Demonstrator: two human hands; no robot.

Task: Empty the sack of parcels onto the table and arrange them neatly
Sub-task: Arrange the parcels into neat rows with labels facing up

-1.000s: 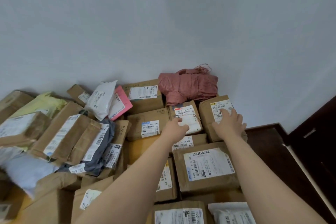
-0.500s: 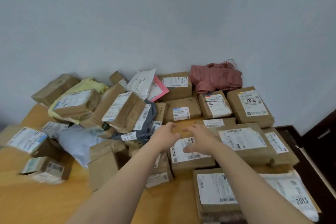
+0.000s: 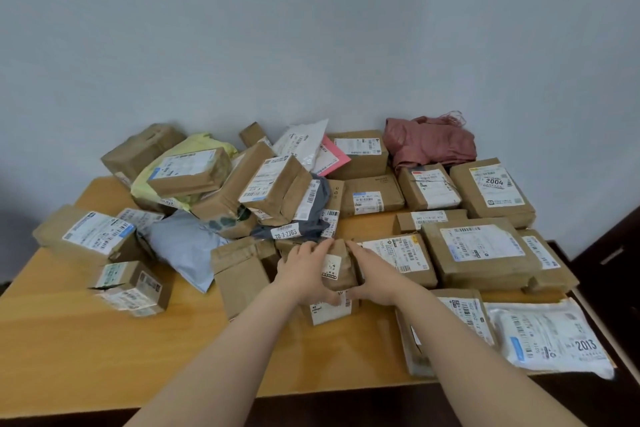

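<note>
I have both hands on one small brown parcel [image 3: 337, 265], which sits well in front of the sack [image 3: 429, 144], toward me and a little to its left. My left hand [image 3: 304, 270] wraps its left side with the fingers curled over the top edge. My right hand [image 3: 374, 276] clamps the opposite side, with the thumb low at the near corner. So neither hand is free: both are closed around this one piece. It sits over a labelled parcel [image 3: 329, 310], and I cannot tell whether it is lifted or just resting there.

The sack lies crumpled and flat-looking at the back of the counter [image 3: 104, 340], so I judge the emptying finished and the sorting under way. Straight in front of the sack, the boxes lie flat in rows [image 3: 491, 191]. To the left of the sack, a heap [image 3: 242, 191] of boxes and soft mailers leans every way.

The parcel looks like a taped paper wrap over something boxy. I expect it to be light and fairly stiff, with a glossy tape skin that may slide under a loose grip. Holding it across its two opposite sides, as now, seems right to me. I would squeeze the firm edges rather than the wrinkled paper, which could tear or shift. I would set it down flat in the gap beside the rows.
</note>
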